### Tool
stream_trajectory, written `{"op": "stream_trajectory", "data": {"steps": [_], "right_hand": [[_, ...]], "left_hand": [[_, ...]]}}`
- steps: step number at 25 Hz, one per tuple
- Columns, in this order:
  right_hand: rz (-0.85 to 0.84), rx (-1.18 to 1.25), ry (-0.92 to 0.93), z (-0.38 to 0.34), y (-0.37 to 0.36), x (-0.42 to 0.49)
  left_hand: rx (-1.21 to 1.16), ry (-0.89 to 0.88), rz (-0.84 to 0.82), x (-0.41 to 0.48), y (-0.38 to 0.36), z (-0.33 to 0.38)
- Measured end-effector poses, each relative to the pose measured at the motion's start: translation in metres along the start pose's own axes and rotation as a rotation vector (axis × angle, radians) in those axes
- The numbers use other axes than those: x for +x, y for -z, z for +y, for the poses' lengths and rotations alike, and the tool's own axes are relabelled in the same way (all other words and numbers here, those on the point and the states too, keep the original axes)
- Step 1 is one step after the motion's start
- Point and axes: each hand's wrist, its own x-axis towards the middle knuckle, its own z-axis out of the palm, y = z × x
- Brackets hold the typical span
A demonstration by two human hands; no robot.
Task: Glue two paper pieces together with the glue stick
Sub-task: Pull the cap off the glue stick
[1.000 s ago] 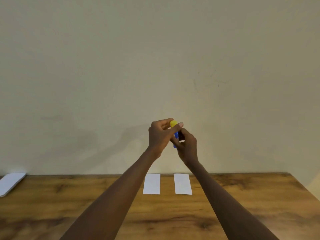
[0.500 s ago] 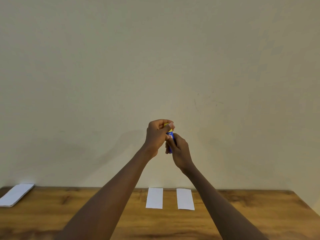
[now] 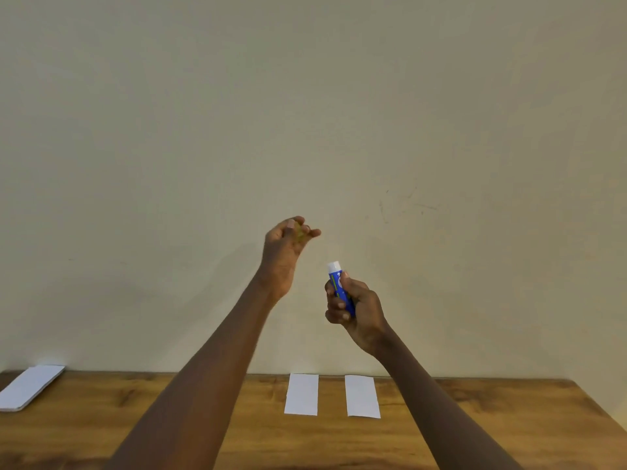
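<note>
Now uncapped, blue glue stick (image 3: 340, 286) – white tip up – in right hand (image 3: 356, 310) grip, left hand (image 3: 283, 252) pinching seemingly yellow cap (image 3: 298, 231).

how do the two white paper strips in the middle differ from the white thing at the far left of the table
The two white paper strips are single flat sheets, while the white stack at the table's left edge looks thicker, with a visible side edge. The strips lie straight, side by side and apart; the stack lies angled. The strips look narrower than the stack. All are white, rectangular and rest on the brown wooden table.
</note>
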Motion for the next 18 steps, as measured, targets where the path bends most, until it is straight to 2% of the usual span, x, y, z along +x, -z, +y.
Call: {"op": "stream_trajectory", "data": {"steps": [2,6,10,14,18], "right_hand": [[0.033,0.017,0.007,0.003,0.006,-0.003],[0.074,-0.007,0.114,0.005,0.007,0.001],[0.096,-0.082,0.121,0.021,0.015,0.0],[0.149,-0.154,0.084,0.053,0.024,-0.005],[0.183,-0.108,0.104,0.065,0.025,-0.002]], "left_hand": [[0.136,0.0,-0.029,-0.001,0.01,0.001],[0.351,0.121,-0.071,-0.016,0.019,-0.021],[0.4,0.212,-0.048,-0.024,0.034,-0.045],[0.442,0.31,-0.165,-0.039,0.038,-0.075],[0.455,0.268,-0.138,-0.039,0.027,-0.084]]}}
